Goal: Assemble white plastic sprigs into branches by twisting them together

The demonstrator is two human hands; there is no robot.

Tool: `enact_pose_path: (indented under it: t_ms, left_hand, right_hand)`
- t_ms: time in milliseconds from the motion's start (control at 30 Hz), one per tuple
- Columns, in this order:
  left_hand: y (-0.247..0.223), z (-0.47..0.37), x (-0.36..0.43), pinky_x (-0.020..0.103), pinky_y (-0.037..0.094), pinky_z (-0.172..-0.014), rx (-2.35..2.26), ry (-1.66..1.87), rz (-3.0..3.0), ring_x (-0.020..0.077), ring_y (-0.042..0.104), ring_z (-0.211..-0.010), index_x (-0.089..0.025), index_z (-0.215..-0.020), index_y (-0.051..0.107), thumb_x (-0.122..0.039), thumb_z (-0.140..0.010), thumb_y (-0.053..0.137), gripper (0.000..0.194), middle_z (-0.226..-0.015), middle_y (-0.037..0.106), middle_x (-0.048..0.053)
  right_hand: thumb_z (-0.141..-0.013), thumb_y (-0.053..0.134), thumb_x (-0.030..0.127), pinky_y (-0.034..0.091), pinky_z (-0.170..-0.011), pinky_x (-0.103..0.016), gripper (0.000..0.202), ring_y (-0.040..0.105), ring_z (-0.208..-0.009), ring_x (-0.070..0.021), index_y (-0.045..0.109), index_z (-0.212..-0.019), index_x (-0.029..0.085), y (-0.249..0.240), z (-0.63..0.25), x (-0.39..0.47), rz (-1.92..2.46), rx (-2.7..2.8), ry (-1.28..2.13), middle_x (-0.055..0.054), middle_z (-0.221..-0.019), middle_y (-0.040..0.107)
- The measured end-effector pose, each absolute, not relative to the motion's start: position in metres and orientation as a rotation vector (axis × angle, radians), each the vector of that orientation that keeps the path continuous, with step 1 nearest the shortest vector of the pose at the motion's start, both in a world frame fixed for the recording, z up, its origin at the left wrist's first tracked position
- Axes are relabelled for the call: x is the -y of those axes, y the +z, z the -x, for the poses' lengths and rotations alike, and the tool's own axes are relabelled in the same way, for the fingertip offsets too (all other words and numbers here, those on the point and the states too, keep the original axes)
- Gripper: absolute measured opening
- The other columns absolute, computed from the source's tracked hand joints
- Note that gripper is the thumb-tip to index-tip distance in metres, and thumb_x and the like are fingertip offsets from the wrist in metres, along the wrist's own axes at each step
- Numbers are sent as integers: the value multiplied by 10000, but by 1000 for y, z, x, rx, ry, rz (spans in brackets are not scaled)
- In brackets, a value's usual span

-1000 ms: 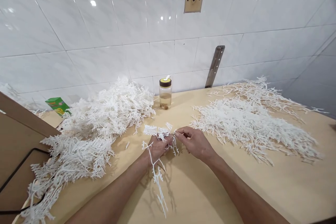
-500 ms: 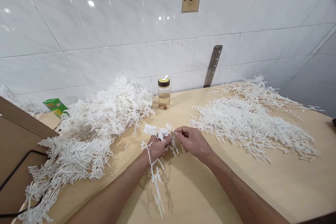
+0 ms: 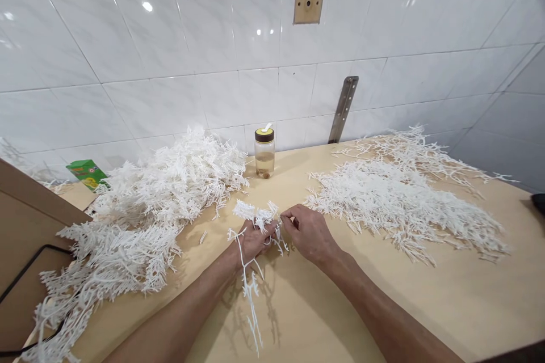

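My left hand [image 3: 254, 241] is closed around a bunch of white plastic branches [image 3: 249, 283], whose long thin stems hang down over the wrist and table. Tufts of the same bunch stick out above the fingers. Just to its right, my right hand [image 3: 304, 229] pinches thumb and forefinger together at the edge of the bunch; the tip it grips is very small. A large heap of white branches [image 3: 170, 181] lies to the left. On the right is a flatter pile of white pieces [image 3: 395, 198], with thin bare-looking branches [image 3: 417, 150] behind it.
A jar [image 3: 264, 153] with dark lid and liquid stands near the tiled wall. At the left are a green box [image 3: 87, 174] and a cardboard box [image 3: 34, 255] with a black cable [image 3: 25, 272]. A metal bracket [image 3: 343, 109] leans at the wall. A dark object [image 3: 539, 203] sits at the right edge.
The view has shifted slightly. My right hand's fingers have closed a little more at the bunch's edge; my left hand keeps its hold.
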State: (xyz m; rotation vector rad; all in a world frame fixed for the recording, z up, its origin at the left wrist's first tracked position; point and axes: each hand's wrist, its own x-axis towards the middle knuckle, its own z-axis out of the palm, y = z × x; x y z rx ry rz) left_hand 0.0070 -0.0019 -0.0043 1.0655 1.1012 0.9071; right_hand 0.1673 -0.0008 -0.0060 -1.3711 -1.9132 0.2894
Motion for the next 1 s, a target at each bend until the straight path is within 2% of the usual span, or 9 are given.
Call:
enact_pose_path:
  t_ms: [167,233,300,367,467,567,700,867,1000]
  left_hand:
    - [-13,-4,-2,210,235,-427,-1167,982,-1030,57,400,-447,-142,-645,575,-543,-532,832,489,-569,546,-15]
    - [-12,-3,-3,202,203,-415,-1140,1002,-1012,41,357,-430,-137,-631,564,-571,-518,830,521,-540,506,-32]
    - [-10,-3,-3,200,143,-401,-1089,975,-996,22,279,-396,-137,-606,545,-598,-538,812,537,-489,420,-65]
    - [-6,-2,-3,203,103,-397,-1036,957,-986,14,237,-381,-138,-603,534,-586,-575,802,523,-473,363,-82]
    - [-2,-2,-1,205,92,-396,-1009,966,-978,12,241,-379,-132,-614,540,-544,-624,793,483,-477,369,-76]
    - [-1,-2,0,209,99,-396,-990,972,-972,14,251,-376,-128,-624,550,-535,-624,798,477,-470,384,-72]
    - [-1,-3,0,218,98,-397,-961,964,-990,14,232,-361,-133,-606,539,-562,-624,791,497,-429,331,-89]
    - [-2,-5,1,223,107,-396,-979,967,-1033,16,226,-352,-139,-598,530,-539,-648,785,477,-413,330,-90]
    - [-2,-7,2,220,120,-390,-997,960,-1050,21,230,-348,-150,-594,514,-533,-654,777,468,-409,326,-93]
  right_hand:
    - [-859,450,179,400,-617,-289,182,532,-633,-166,576,-728,181,-10,-192,-14,1559,1733,-21,-75,-756,611]
    - [-826,501,213,413,-657,-305,105,543,-659,-178,586,-774,180,-11,-210,-20,1624,1607,-54,-71,-774,619]
    - [-794,556,269,432,-697,-328,130,562,-675,-186,610,-857,170,-11,-223,-22,1666,1512,-32,-76,-821,640]
    - [-793,572,323,453,-692,-332,198,582,-653,-181,632,-895,164,-11,-226,-20,1654,1489,89,-75,-831,656]
    - [-843,536,390,467,-601,-293,247,595,-577,-163,670,-859,183,-8,-210,-10,1524,1589,408,-43,-743,668]
    - [-862,526,432,453,-493,-261,295,557,-470,-132,693,-889,190,-5,-186,1,1376,1661,693,-18,-694,670]
    - [-862,529,451,442,-410,-240,316,509,-394,-108,690,-926,187,-4,-168,7,1242,1629,978,-3,-665,665]
    - [-827,574,412,442,-402,-228,256,512,-398,-106,686,-816,183,-3,-167,7,1240,1563,995,5,-614,644]
    - [-813,582,369,434,-411,-225,217,514,-413,-104,684,-797,178,0,-168,7,1268,1557,993,7,-620,648]
